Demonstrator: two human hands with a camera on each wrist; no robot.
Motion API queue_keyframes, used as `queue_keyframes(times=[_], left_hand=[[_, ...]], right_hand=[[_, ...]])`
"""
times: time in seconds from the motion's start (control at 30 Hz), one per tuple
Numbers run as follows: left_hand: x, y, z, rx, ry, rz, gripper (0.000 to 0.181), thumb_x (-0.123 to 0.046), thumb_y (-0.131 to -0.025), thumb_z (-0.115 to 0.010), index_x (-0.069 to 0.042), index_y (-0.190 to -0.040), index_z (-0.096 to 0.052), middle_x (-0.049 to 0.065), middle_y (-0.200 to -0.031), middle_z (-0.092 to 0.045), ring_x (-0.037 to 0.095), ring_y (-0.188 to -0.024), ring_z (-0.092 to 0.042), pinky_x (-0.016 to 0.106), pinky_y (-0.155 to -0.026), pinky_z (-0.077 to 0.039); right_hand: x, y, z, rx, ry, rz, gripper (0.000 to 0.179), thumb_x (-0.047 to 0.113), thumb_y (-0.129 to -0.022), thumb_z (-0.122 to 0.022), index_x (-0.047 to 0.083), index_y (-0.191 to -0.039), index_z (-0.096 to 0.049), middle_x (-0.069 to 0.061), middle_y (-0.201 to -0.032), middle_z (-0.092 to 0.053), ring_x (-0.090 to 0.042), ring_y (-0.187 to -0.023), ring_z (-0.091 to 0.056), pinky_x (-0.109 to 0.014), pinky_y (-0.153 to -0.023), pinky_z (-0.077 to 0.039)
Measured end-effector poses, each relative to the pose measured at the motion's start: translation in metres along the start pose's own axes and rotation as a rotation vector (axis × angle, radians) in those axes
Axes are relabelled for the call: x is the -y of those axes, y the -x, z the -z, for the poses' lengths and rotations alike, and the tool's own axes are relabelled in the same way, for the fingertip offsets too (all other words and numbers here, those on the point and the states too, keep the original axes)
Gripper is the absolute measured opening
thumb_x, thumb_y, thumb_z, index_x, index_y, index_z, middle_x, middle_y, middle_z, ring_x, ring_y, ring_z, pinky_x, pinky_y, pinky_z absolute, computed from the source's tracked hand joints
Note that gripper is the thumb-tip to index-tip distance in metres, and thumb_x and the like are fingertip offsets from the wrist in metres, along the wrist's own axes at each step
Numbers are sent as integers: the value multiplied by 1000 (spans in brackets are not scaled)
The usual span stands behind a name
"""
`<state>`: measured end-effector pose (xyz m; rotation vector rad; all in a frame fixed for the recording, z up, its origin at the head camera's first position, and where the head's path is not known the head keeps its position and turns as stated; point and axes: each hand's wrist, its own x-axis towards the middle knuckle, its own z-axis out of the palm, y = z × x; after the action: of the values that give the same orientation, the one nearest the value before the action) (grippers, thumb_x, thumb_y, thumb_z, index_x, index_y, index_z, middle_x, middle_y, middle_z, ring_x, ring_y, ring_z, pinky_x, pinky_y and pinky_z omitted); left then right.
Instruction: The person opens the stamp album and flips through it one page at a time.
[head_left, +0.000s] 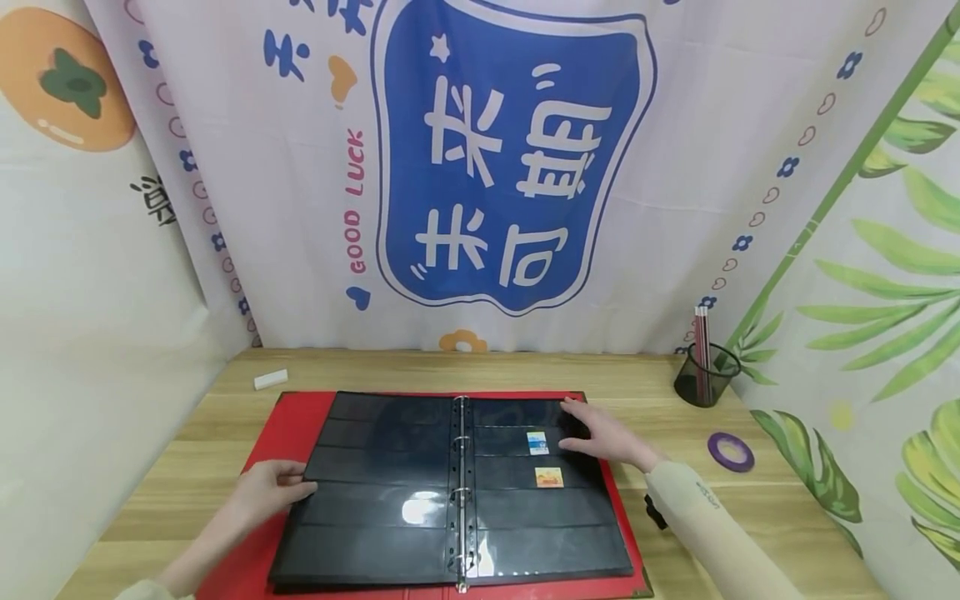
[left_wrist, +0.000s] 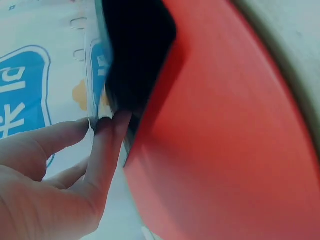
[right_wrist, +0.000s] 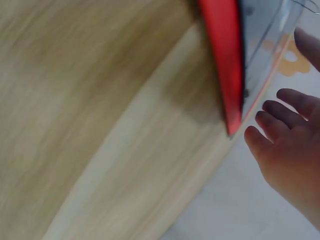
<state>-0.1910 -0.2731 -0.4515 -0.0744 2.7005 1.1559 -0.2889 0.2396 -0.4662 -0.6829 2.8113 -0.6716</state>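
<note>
A red ring-binder stamp album [head_left: 303,417] lies spread on the wooden table, its black pocket pages held by metal rings [head_left: 462,467]. At the outer edge of the left page [head_left: 375,462], my left hand [head_left: 262,493] pinches the sheet between thumb and fingers; the left wrist view shows the edge lifted off the red cover [left_wrist: 225,125]. My right hand [head_left: 609,435] hovers at the right page's outer edge, fingers spread and holding nothing. Two small stamps sit in that page's pockets, a blue one [head_left: 537,442] above an orange one [head_left: 549,477].
A white block [head_left: 271,379] lies at the back left. Back right stands a black mesh pen cup [head_left: 707,379] with pencils, and a purple tape roll [head_left: 731,452] in front of it. A small black object [head_left: 656,512] lies partly under the right sleeve. Printed cloth hangs behind the table.
</note>
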Motion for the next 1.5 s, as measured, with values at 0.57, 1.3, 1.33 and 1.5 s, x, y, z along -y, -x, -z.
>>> queue_keyframes(times=[0.57,1.3,1.33,1.5], left_hand=[[-10,-2,-23,-166,-359,-169,61,-17,-81,-79,16,-126,-56,33,-119,-64,45,-106,-65,51,-83,-59],[17,-14,-44,-113,-536,-446,87,-57,-85,-69,2,-145,-47,24,-153,-42,46,-139,-42,58,-106,-45],[17,-14,-44,-117,-543,-452,87,-58,-85,-68,2,-145,-47,23,-153,-43,46,-139,-43,58,-106,-46],[18,-14,-44,-155,-610,-504,85,-60,-87,-65,2,-144,-49,22,-152,-45,44,-138,-46,55,-105,-48]], right_hand=[[-18,-5,-4,51,7,-46,102,49,-81,-77,-2,-154,-28,-22,-164,-18,-45,-150,-22,-63,-118,-27],[-26,-6,-14,21,-14,-56,101,54,-80,-75,2,-154,-31,-16,-165,-21,-40,-152,-23,-58,-119,-29],[-26,-6,-14,16,-17,-55,100,53,-80,-75,2,-154,-31,-16,-165,-22,-40,-152,-24,-58,-119,-29],[-26,-6,-15,-7,-20,-46,99,51,-80,-77,1,-153,-33,-17,-164,-24,-40,-151,-26,-57,-119,-30]])
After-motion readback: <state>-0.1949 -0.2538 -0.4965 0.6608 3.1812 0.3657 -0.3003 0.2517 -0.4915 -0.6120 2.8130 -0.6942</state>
